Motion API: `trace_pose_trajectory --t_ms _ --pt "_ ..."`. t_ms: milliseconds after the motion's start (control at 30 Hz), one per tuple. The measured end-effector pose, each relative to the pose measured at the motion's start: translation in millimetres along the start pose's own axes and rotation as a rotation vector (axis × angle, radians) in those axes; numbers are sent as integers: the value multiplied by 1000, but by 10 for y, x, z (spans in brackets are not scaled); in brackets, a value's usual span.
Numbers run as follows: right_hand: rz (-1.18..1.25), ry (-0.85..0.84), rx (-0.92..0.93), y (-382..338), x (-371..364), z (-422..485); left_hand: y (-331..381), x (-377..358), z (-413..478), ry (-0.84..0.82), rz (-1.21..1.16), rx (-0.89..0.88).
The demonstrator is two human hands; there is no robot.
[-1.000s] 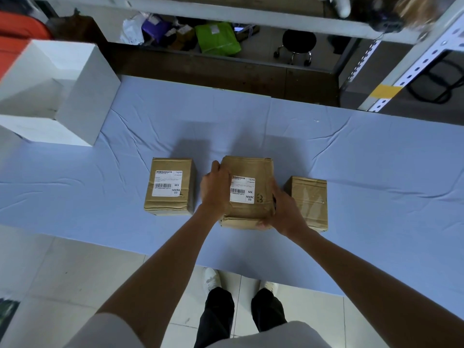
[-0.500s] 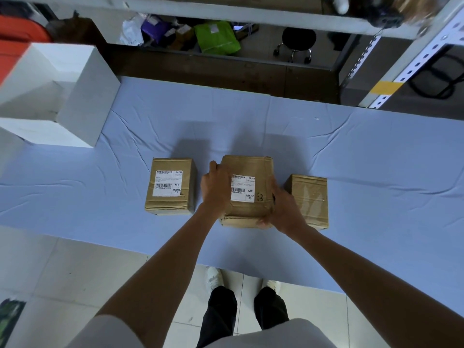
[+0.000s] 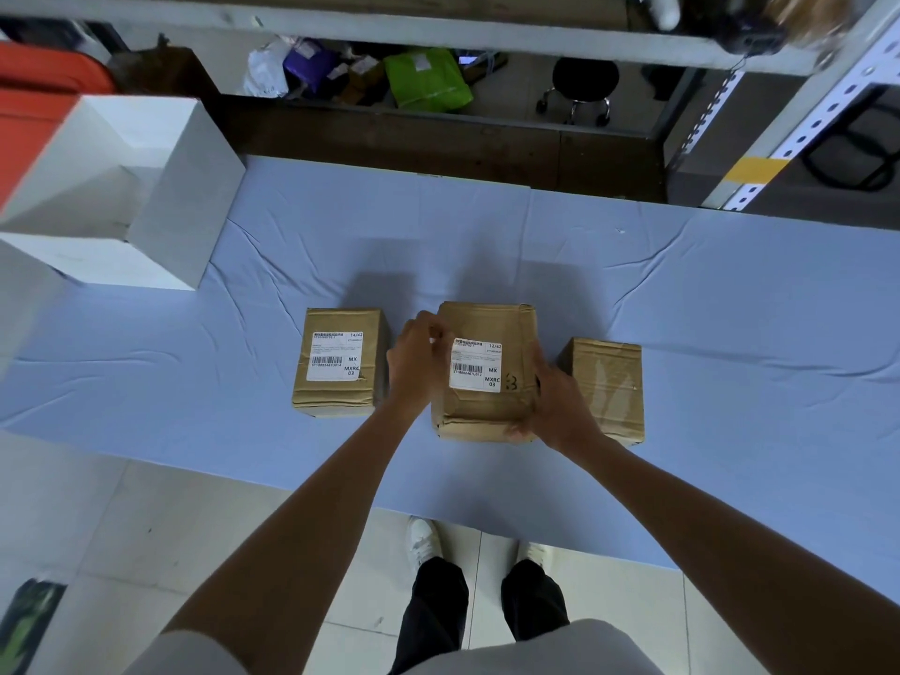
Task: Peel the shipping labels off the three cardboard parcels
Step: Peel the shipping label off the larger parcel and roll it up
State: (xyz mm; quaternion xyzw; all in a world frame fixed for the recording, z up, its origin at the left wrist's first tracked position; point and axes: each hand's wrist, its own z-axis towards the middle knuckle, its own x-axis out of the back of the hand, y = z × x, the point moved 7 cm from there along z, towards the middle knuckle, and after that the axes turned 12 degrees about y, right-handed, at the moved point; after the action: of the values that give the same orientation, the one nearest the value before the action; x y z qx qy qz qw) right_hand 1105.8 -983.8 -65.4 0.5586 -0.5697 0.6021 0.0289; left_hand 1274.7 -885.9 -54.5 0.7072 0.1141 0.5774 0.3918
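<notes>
Fingers (image 3: 432, 329) of the left hand (image 3: 414, 362) are curled, with the tips closed on the far left corner of the middle label (image 3: 475, 366). Whether that corner has lifted from the cardboard cannot be told. The middle label otherwise lies flat on the top face of the middle parcel (image 3: 487, 414).

The right hand (image 3: 555, 406) grips the middle parcel at its near right corner. The thumb lies along the near face and the other fingers wrap the right side.

Parcel layout on the bench (image 3: 730, 333), which is covered with a light blue cloth:
- Three cardboard parcels stand in a row near the front edge.
- The left parcel (image 3: 336, 399) stands just beside the left hand, apart from the middle parcel. Its left label (image 3: 336, 357) is white, carries a barcode and sits flat on the top face.
- The middle parcel stands between the other two.
- The right parcel (image 3: 606, 382) stands just beside the right hand. Its top face shows clear tape and bare cardboard.

A white box (image 3: 185, 202), open at the top, stands on the far left end of the bench, well apart from the parcels. Behind the bench, a green bag (image 3: 428, 80) and a black stool (image 3: 584, 80) are on the floor beneath a shelf.
</notes>
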Motion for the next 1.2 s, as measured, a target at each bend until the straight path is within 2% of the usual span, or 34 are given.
trace_pose_trajectory --t_ms 200,367,567,700,1200 --pt "-10 -1 20 0 10 -8 -120 59 -136 -81 -338 65" --pt "15 2 22 13 23 -3 -155 23 -195 -35 -380 120" --pt "4 1 40 -10 41 -5 -153 -21 -181 -42 -297 55" --pt "-4 6 45 -9 33 6 -127 -30 -154 27 -218 29" --pt "-89 8 43 5 -8 70 -9 -92 -28 12 17 74"
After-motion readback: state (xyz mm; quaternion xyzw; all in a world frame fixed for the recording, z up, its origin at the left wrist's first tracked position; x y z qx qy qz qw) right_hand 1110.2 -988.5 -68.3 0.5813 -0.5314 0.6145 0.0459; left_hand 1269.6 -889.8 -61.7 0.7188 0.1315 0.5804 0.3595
